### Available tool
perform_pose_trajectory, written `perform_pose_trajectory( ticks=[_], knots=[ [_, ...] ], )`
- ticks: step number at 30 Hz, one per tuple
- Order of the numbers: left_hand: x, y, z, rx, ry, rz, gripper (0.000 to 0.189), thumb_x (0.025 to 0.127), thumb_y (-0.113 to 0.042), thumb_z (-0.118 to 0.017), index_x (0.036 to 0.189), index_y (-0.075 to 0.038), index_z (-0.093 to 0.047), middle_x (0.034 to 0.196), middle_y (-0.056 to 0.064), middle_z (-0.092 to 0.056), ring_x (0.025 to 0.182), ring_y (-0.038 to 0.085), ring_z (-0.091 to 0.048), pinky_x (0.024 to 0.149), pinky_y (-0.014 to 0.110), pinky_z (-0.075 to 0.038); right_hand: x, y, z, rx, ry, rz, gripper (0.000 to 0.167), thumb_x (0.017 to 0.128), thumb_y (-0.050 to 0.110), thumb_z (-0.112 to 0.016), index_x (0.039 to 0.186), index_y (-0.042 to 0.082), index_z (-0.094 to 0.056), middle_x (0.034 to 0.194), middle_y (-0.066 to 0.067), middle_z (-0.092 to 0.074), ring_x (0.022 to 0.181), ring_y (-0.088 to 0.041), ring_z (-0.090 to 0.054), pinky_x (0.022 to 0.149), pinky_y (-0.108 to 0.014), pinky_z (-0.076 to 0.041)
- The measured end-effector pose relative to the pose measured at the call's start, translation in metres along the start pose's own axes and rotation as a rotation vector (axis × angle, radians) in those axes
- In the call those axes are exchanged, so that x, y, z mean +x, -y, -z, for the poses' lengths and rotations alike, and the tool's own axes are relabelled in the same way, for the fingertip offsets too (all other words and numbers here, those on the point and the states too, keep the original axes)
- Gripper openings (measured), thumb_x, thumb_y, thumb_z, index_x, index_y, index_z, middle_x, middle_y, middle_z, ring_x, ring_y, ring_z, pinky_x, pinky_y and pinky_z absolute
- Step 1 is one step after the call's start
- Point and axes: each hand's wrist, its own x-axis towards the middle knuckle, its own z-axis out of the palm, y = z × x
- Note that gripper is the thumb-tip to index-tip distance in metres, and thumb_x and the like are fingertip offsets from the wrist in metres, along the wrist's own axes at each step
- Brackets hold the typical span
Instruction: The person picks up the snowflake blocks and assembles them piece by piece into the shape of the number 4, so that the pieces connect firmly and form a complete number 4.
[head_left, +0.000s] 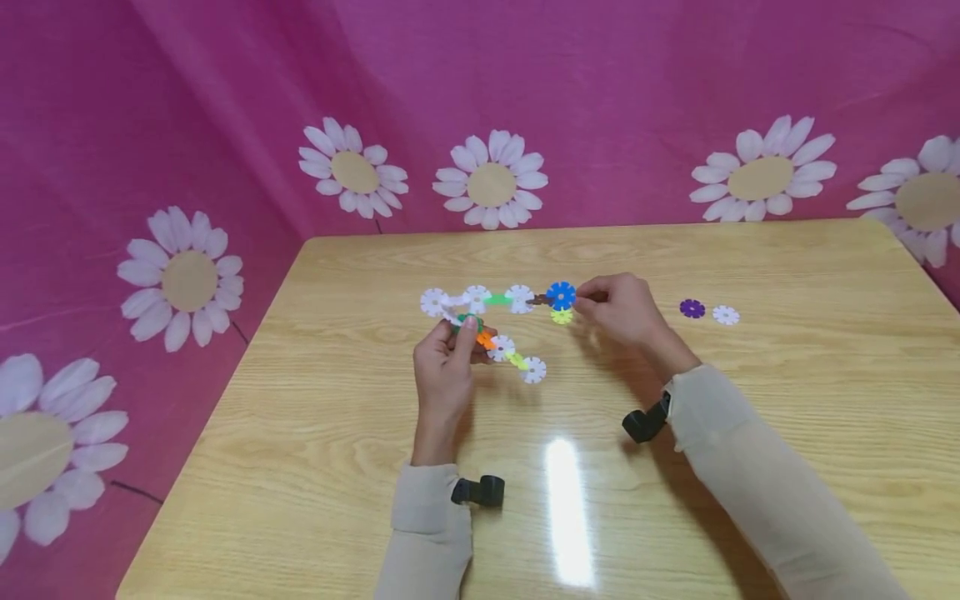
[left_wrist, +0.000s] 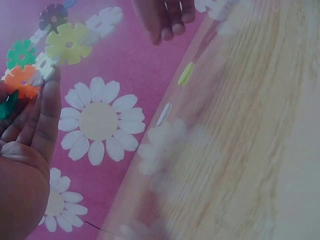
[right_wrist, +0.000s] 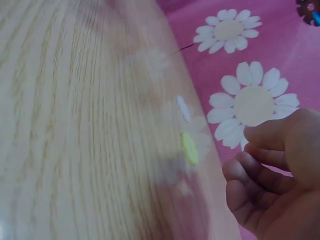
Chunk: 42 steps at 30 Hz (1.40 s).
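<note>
In my left hand [head_left: 444,375] I hold a chain of notched plastic discs, with the thumb on a dark green disc [left_wrist: 9,104]. One arm of the chain runs through an orange disc [left_wrist: 22,82] and a yellow disc [left_wrist: 69,45] to a white disc [head_left: 533,370]. The other passes a light green disc [head_left: 497,299] and a brown disc [left_wrist: 53,17] to a blue disc [head_left: 561,296] at its end. My right hand [head_left: 626,310] is just right of the blue disc in the head view. Its fingers [right_wrist: 237,170] are loosely bent, nothing visible between them.
A yellow-green disc [right_wrist: 189,148] and a white disc [right_wrist: 183,108] lie on the wooden table [head_left: 337,400] under the chain. Farther right lie a purple disc [head_left: 692,309] and another white disc [head_left: 725,315]. A pink flowered cloth [head_left: 600,108] hangs behind.
</note>
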Motion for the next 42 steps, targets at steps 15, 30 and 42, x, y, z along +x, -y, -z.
perform_pose_trajectory(
  ticks=[15,30,42],
  knots=[
    [0.0,0.001,0.0,0.001,0.011,0.0,0.029,0.104,-0.017,-0.055,0.1,0.011,-0.064,0.089,0.019,-0.072,0.067,0.017,-0.067,0.059,0.034,-0.057,0.022,-0.003,-0.018,-0.256,0.146,-0.01,0.038,0.087,0.018,-0.075,0.06,0.009,-0.049,0.056,0.002,-0.037,0.057,-0.016,-0.037,0.056,-0.031,-0.033],
    [-0.001,0.003,0.002,0.012,0.017,-0.005,0.03,0.105,-0.018,-0.055,0.099,0.01,-0.064,0.09,0.017,-0.072,0.068,0.018,-0.067,0.06,0.034,-0.058,0.027,0.0,-0.022,-0.282,0.159,-0.108,0.026,0.084,0.015,-0.08,0.089,0.0,-0.059,0.085,-0.013,-0.06,0.079,-0.028,-0.052,0.069,-0.039,-0.045],
    [0.0,0.004,0.0,0.021,0.016,0.02,0.031,0.105,-0.02,-0.054,0.104,0.01,-0.063,0.095,0.023,-0.071,0.074,0.022,-0.068,0.064,0.035,-0.058,0.011,-0.007,-0.013,-0.105,0.084,-0.032,0.014,0.091,0.009,-0.07,0.096,-0.004,-0.07,0.085,-0.01,-0.065,0.076,-0.024,-0.052,0.07,-0.036,-0.042]
  ],
)
